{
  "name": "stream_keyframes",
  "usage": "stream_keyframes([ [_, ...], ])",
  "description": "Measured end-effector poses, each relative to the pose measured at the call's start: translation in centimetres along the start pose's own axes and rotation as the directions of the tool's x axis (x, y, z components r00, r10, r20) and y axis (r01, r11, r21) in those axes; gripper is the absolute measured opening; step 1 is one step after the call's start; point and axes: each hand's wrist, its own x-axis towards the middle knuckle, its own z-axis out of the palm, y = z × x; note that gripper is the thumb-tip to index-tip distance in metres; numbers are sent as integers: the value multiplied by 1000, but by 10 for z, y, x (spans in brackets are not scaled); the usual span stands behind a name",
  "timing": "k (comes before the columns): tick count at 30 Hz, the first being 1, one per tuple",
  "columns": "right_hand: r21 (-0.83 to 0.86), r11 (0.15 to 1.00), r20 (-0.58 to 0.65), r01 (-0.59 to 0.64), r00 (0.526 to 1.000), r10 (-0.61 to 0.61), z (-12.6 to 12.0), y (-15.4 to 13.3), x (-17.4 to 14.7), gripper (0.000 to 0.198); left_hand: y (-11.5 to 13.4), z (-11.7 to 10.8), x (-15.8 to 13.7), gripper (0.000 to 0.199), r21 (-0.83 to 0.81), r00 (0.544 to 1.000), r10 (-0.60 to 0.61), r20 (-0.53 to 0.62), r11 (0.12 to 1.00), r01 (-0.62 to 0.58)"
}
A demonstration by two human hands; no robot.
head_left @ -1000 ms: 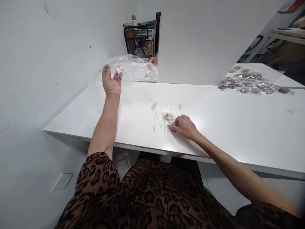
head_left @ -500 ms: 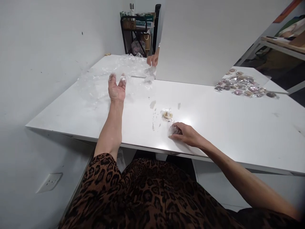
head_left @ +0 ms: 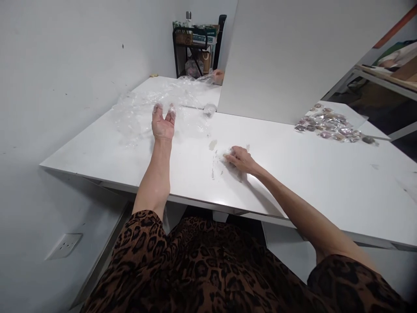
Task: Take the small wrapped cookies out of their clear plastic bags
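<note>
My left hand [head_left: 163,126] rests palm up at the near side of a heap of clear plastic bags [head_left: 140,106]. Its fingers are apart, and thin clear film covers or overlaps the fingertips. On the middle of the white table [head_left: 195,174], my right hand [head_left: 241,159] pinches a small clear packet [head_left: 226,153], whose contents are mostly hidden by the fingers. Partly under the right wrist lies another small packet [head_left: 240,177], dark and blurred.
A white upright panel [head_left: 267,61] stands across the table. At its left edge, another person's hand [head_left: 217,76] touches clear plastic. Many small wrapped packets [head_left: 335,124] are piled at the back right. Behind stands a black shelf rack [head_left: 192,48]; a wall [head_left: 81,65] is on the left.
My right hand has moved forward and left from the darker packet, which now lies near the wrist, onto the yellowish packet. The other person's hand has drawn back with plastic. My left hand stays palm up.
</note>
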Motion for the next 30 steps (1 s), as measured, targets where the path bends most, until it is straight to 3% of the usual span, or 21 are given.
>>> stream_keyframes([
  [3,-107,994,-10,4,1000,-5,11,4,-8,38,-2,-2,3,3,1,1000,-3,-6,1000,3],
  [7,-103,995,-47,16,999,-21,13,0,-25,34,-5,-5,7,4,17,1000,3,7,1000,-3],
  [11,-225,960,-105,165,976,-192,12,-4,-50,45,-8,-8,9,5,51,1000,22,15,998,-23],
  [13,-285,927,-98,242,955,-279,12,-1,-64,40,-10,-9,10,5,63,999,37,20,997,-38],
  [16,-312,917,-103,250,950,-294,4,6,-83,30,-12,-10,11,5,74,998,51,23,996,-52],
  [20,-239,962,7,136,990,-139,-21,14,-96,13,-15,-10,11,8,96,998,62,22,993,-63],
  [23,52,996,29,-75,997,73,-42,25,-101,24,-16,-11,10,8,156,995,83,54,984,-91],
  [25,357,908,-24,-218,970,242,-53,43,-103,40,-15,-11,9,8,193,994,90,62,976,-100],
  [27,598,738,-55,-312,903,426,-63,70,-102,52,-15,-11,10,9,210,995,90,54,973,-99],
  [30,733,555,-49,-393,784,619,-89,122,-85,56,-14,-11,11,8,211,995,86,60,973,-96],
])
